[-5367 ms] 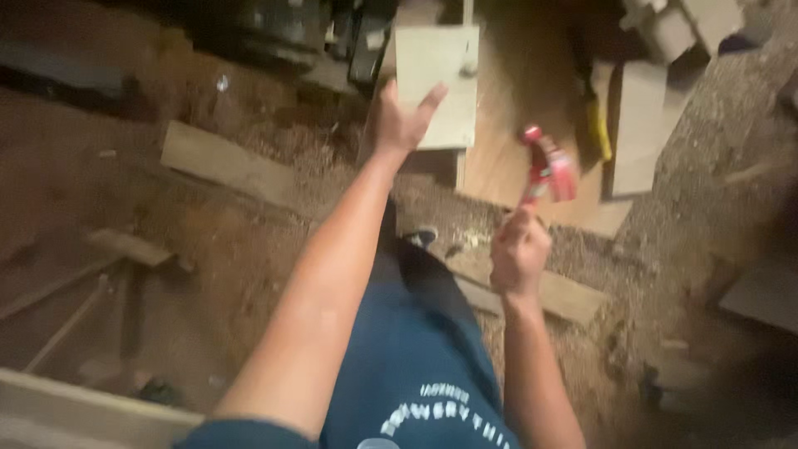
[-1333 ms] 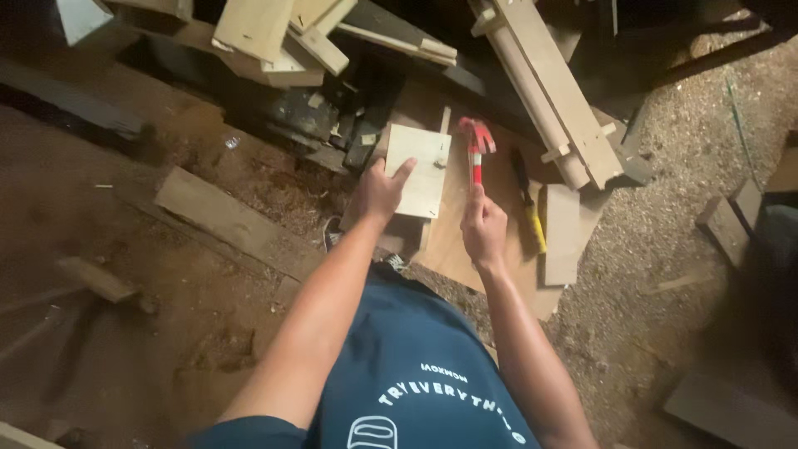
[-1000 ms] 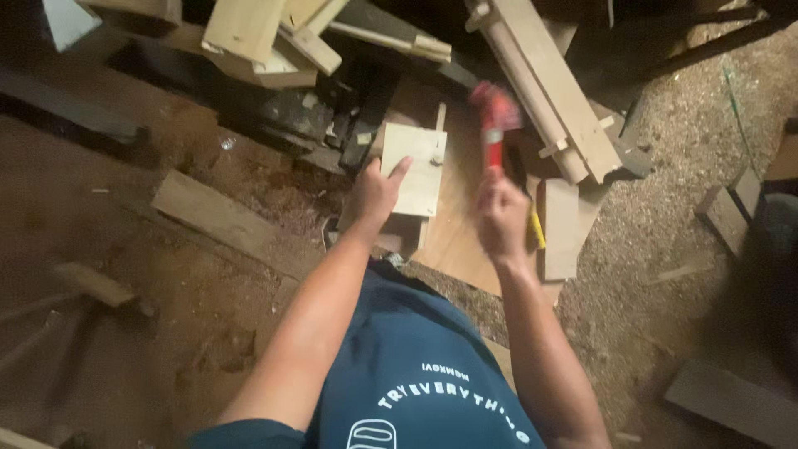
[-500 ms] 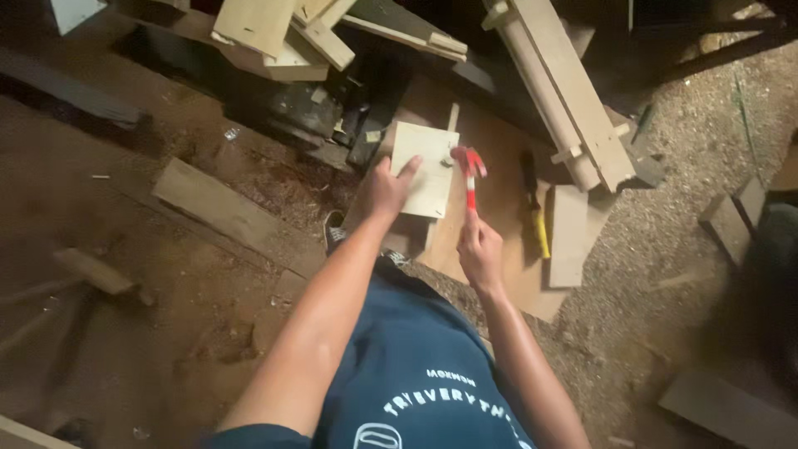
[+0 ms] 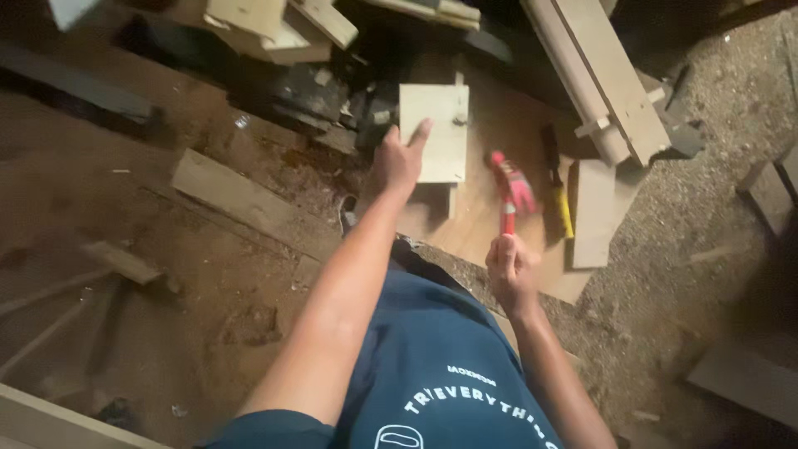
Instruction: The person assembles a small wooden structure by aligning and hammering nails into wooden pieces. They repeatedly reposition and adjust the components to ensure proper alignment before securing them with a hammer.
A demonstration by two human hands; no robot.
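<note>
Underfoot, a sawdust-strewn dirt floor (image 5: 150, 274) littered with timber offcuts holds a flat plywood sheet (image 5: 490, 224), where the left hand (image 5: 399, 158) presses open fingers on a pale square wooden board (image 5: 436, 125) while the right hand (image 5: 511, 268) grips a red-handled hammer (image 5: 511, 191).

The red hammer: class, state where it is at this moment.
In the head view the red hammer sits right of centre, gripped by the right hand, between the pale wooden board and the yellow-handled tool.
</note>
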